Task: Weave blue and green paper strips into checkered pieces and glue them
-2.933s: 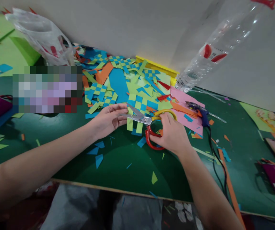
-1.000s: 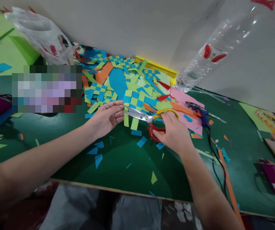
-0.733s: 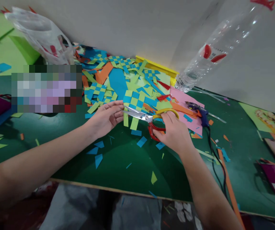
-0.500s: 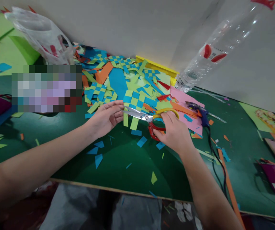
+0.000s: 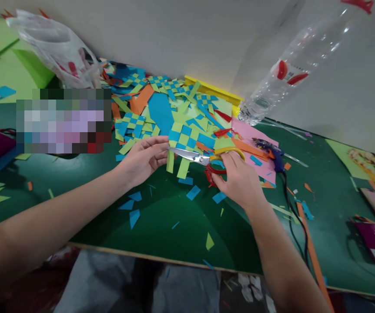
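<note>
My left hand [image 5: 147, 157] pinches the left edge of a woven paper piece [image 5: 183, 135], a blue and light-green checker with loose strips sticking out below and to the right. In my right hand [image 5: 239, 176] is a pair of scissors [image 5: 202, 159] with one yellow and one red handle. Its blades lie closed across the lower part of the weave, over the hanging green strips, tips close to my left fingers. Behind the held piece spreads a heap of similar woven paper pieces [image 5: 132, 124].
A clear plastic bottle [image 5: 292, 69] leans against the wall at the right. A blue glue gun [image 5: 276, 158] with a black cord lies on pink paper [image 5: 256, 167]. Blue paper scraps [image 5: 193, 192] dot the green table [image 5: 174, 243]. A plastic bag [image 5: 60, 52] stands back left.
The scissors' blades have come together across the green strips, and the two handles have drawn closer. My left hand keeps its hold on the woven paper.
</note>
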Action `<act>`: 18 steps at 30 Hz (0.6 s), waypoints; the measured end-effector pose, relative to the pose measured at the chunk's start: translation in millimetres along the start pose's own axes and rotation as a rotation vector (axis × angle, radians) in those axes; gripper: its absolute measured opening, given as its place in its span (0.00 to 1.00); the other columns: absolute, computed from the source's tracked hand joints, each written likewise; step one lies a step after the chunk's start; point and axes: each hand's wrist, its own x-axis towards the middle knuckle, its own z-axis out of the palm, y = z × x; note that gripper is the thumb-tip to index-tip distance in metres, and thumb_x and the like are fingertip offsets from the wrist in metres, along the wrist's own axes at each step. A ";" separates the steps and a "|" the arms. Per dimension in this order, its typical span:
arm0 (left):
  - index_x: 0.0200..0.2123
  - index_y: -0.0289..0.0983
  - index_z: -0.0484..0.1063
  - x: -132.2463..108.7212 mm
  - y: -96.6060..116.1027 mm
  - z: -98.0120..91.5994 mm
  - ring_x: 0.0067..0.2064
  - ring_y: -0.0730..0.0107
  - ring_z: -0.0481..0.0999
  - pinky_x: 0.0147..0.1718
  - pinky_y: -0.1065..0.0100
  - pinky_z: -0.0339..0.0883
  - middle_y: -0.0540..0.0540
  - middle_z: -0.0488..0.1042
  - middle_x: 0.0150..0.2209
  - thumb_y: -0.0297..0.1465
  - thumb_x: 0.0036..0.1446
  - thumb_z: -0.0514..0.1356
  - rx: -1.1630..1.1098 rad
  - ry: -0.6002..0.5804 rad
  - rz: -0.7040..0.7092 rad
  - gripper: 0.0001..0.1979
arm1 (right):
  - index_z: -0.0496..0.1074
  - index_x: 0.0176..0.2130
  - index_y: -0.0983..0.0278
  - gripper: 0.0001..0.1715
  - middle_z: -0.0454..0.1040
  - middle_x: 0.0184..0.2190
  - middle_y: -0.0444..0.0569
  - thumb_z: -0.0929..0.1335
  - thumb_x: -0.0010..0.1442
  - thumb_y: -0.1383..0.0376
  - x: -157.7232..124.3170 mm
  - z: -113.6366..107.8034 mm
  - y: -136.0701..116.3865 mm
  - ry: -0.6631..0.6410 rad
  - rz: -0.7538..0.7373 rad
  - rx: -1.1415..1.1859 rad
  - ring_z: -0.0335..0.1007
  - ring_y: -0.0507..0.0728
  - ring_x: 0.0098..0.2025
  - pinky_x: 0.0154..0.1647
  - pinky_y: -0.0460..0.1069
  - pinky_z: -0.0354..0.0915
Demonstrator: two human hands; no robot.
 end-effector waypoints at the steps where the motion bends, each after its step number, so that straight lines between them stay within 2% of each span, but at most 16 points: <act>1: 0.30 0.33 0.76 -0.1 0.0 0.1 0.19 0.82 0.70 0.21 0.80 0.70 0.53 0.71 0.21 0.18 0.53 0.61 0.005 0.002 0.006 0.07 | 0.68 0.47 0.72 0.19 0.74 0.39 0.61 0.64 0.60 0.60 0.2 0.5 0.2 0.003 0.001 -0.003 0.71 0.64 0.40 0.30 0.54 0.67; 6: 0.31 0.33 0.75 3.2 -1.9 -2.9 0.20 0.82 0.71 0.25 0.78 0.72 0.51 0.74 0.23 0.19 0.52 0.62 0.026 0.023 0.032 0.05 | 0.67 0.46 0.71 0.19 0.74 0.39 0.62 0.65 0.60 0.60 0.2 4.5 0.0 0.045 0.012 0.021 0.70 0.66 0.44 0.37 0.57 0.70; 11: 0.32 0.34 0.75 6.7 -4.3 -7.2 0.27 0.72 0.79 0.29 0.75 0.75 0.50 0.75 0.23 0.21 0.52 0.63 0.069 0.044 0.040 0.04 | 0.64 0.49 0.70 0.21 0.72 0.42 0.62 0.64 0.60 0.60 -0.1 9.6 0.9 0.062 0.064 0.109 0.70 0.67 0.46 0.36 0.58 0.71; 18: 0.33 0.34 0.75 7.4 -4.1 -8.0 0.30 0.70 0.81 0.31 0.73 0.76 0.48 0.78 0.28 0.23 0.51 0.65 0.081 0.069 0.037 0.05 | 0.62 0.50 0.67 0.21 0.70 0.42 0.60 0.65 0.57 0.63 -0.8 11.5 1.9 0.114 0.134 0.174 0.69 0.67 0.46 0.38 0.60 0.71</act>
